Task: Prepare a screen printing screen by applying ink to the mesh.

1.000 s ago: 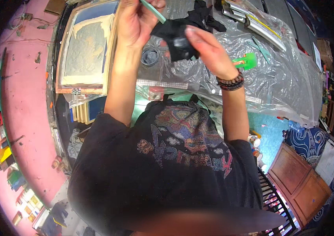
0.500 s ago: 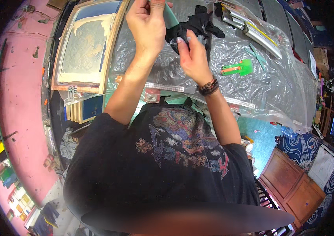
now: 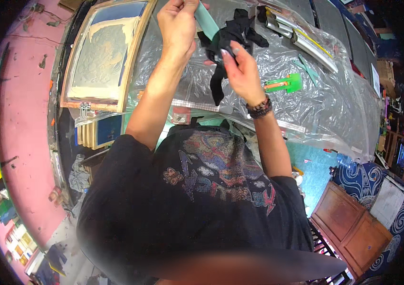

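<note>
At the top of the picture my left hand [image 3: 178,29] is closed around the upper part of a flat pale-teal strip [image 3: 206,23]. The strip slants down to the right, and its lower end meets a black cloth [image 3: 217,86]. My right hand [image 3: 244,72] pinches this cloth by the strip's lower end, and one dark tail of it hangs toward me. More black fabric [image 3: 240,23] lies bunched just beyond my fingers; whether it is one piece with the held cloth I cannot tell. A dark beaded bracelet is on my right wrist.
Clear plastic sheeting [image 3: 325,107] covers the table. A wooden-framed screen [image 3: 127,85] lies at the left. To the right are a green flat-bladed tool [image 3: 293,83], crossed teal strips [image 3: 309,71] and long silvery metal pieces [image 3: 314,50]. A brown wooden panel [image 3: 340,204] stands lower right.
My right hand has moved slightly right and toward me with the cloth, and a tail of it now hangs down. More of the teal strip shows. My left hand still holds the strip.
</note>
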`<act>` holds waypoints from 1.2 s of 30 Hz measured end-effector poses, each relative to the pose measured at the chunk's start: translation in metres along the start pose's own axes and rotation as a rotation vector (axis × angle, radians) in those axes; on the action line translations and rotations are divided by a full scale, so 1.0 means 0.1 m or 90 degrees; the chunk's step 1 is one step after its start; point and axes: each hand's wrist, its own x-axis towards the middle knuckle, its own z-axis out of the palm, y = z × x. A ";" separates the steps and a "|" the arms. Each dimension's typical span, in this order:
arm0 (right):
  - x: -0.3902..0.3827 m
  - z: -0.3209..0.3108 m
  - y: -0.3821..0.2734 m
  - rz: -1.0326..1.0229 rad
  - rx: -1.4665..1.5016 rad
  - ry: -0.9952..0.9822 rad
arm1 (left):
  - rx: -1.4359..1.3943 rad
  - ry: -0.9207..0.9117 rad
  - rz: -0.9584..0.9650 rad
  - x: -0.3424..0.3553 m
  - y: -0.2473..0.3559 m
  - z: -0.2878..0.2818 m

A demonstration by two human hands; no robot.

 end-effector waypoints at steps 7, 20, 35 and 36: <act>-0.14 -0.72 -0.08 0.223 0.482 -0.057 | -0.006 0.124 0.116 0.32 0.36 -0.35; 0.19 0.17 -0.30 -0.137 -0.469 0.129 | 0.214 0.121 0.285 -0.27 0.35 0.52; 0.12 0.18 -0.20 -0.169 -0.409 -0.001 | 0.317 0.138 0.252 0.05 0.19 0.11; 0.07 0.16 -0.16 -0.172 -0.410 0.000 | 0.281 0.165 0.233 0.11 0.21 0.08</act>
